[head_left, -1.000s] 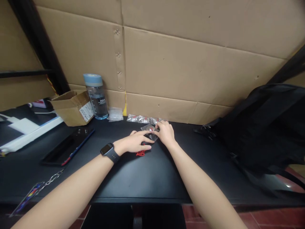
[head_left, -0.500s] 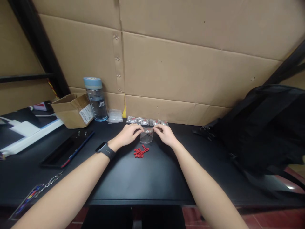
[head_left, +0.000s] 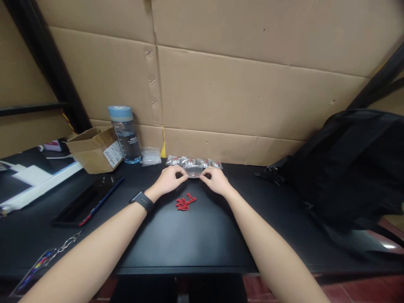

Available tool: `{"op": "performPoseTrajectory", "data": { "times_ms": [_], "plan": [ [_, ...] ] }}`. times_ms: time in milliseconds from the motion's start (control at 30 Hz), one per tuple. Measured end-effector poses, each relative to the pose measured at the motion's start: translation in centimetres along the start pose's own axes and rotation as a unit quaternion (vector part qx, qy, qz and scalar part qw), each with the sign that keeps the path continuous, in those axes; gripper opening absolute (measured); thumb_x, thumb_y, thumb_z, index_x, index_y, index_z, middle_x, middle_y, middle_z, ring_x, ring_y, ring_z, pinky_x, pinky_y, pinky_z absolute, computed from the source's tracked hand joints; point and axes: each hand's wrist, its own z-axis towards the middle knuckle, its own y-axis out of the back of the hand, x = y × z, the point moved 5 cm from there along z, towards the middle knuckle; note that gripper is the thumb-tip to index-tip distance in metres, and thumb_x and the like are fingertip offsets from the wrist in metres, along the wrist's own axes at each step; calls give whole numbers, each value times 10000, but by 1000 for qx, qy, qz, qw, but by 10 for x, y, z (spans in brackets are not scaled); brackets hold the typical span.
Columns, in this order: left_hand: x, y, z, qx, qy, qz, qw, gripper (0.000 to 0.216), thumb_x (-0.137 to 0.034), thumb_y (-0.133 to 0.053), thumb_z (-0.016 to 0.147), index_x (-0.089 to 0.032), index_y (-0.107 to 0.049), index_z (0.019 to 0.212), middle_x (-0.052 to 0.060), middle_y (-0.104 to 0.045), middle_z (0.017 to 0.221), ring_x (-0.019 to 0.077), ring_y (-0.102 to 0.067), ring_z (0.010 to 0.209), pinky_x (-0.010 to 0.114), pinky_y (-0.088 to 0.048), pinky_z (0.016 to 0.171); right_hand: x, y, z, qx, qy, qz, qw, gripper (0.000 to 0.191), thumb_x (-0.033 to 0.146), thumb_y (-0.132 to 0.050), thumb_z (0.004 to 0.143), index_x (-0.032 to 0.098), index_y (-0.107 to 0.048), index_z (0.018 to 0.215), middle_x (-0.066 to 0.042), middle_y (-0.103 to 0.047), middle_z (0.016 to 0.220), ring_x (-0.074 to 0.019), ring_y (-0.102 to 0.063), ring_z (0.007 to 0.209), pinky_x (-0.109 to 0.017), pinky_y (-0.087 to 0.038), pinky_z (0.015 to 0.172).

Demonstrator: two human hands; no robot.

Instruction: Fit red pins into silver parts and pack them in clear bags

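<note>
A small clear plastic bag point(head_left: 193, 171) is stretched between my two hands, with something reddish showing faintly inside. My left hand point(head_left: 170, 179), a black watch on its wrist, pinches the bag's left side. Thumb and forefinger of my right hand point(head_left: 215, 180) pinch the right side. Just beyond stands a row of several clear packets point(head_left: 190, 162), each with a silvery round piece and a bit of red in it. A small heap of red cords point(head_left: 185, 203) lies on the black table point(head_left: 189, 240) nearer to me.
At the left stand a blue-lidded water bottle point(head_left: 126, 139), a cardboard box point(head_left: 94, 151) and a stack of clear bags point(head_left: 151, 156). A dark tablet point(head_left: 88, 202) and a chain keyring point(head_left: 67, 242) lie nearer. A black backpack point(head_left: 350, 168) fills the right side. Cardboard point(head_left: 227, 97) walls the back.
The bag has tipped or folded upward and back toward the row of packets; it hung toward me before. Both hands still pinch it, their fingertips slightly lower.
</note>
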Motion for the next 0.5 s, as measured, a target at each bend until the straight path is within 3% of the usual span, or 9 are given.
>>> {"op": "performPoseTrajectory", "data": {
  "times_ms": [100, 200, 267, 333, 433, 500],
  "plan": [
    [3, -5, 0, 4, 46, -57, 997, 199, -375, -639, 842, -219, -759, 815, 30, -776, 955, 227, -699, 932, 319, -498, 889, -1, -3, 0, -1, -20, 3, 1000, 167, 251, -639, 917, 202, -730, 787, -46, -746, 889, -182, -668, 827, -277, -466, 776],
    [3, -7, -1, -13, 67, 13, 998, 234, -404, -626, 851, -225, -749, 767, 36, -772, 967, 242, -687, 939, 335, -486, 870, -2, -8, -2, -5, -61, -46, 997, 279, 307, -594, 951, 211, -685, 706, -63, -733, 877, -211, -665, 856, -296, -452, 750],
    [1, -8, -2, -17, 71, 80, 994, 271, -434, -616, 867, -231, -734, 733, 39, -766, 962, 266, -668, 968, 369, -466, 884, -2, -7, -3, -26, -77, -78, 994, 197, 326, -629, 930, 218, -691, 777, -74, -729, 927, -235, -656, 905, -314, -453, 769],
    [0, -9, -2, -18, 72, 129, 989, 281, -445, -630, 864, -229, -702, 700, 41, -754, 937, 289, -645, 992, 404, -446, 898, 4, -6, -3, -36, -39, -79, 995, 77, 269, -661, 897, 223, -703, 943, -79, -725, 1037, -243, -638, 990, -334, -454, 845],
    [0, -9, -2, -25, 64, 151, 986, 204, -399, -668, 846, -222, -657, 745, 49, -728, 944, 302, -622, 1005, 417, -437, 889, 16, -8, -5, 13, 52, -51, 997, 224, 189, -642, 877, 254, -697, 1084, -63, -711, 1177, -253, -597, 1125, -399, -402, 978],
    [-3, -10, -2, -21, 31, 137, 990, 100, -330, -648, 867, -232, -652, 848, 47, -720, 1021, 293, -617, 1048, 412, -432, 906, 18, -11, -7, 55, 61, -44, 996, 271, 198, -666, 846, 273, -697, 1105, -55, -717, 1190, -281, -587, 1153, -451, -368, 994]
  ]
}}
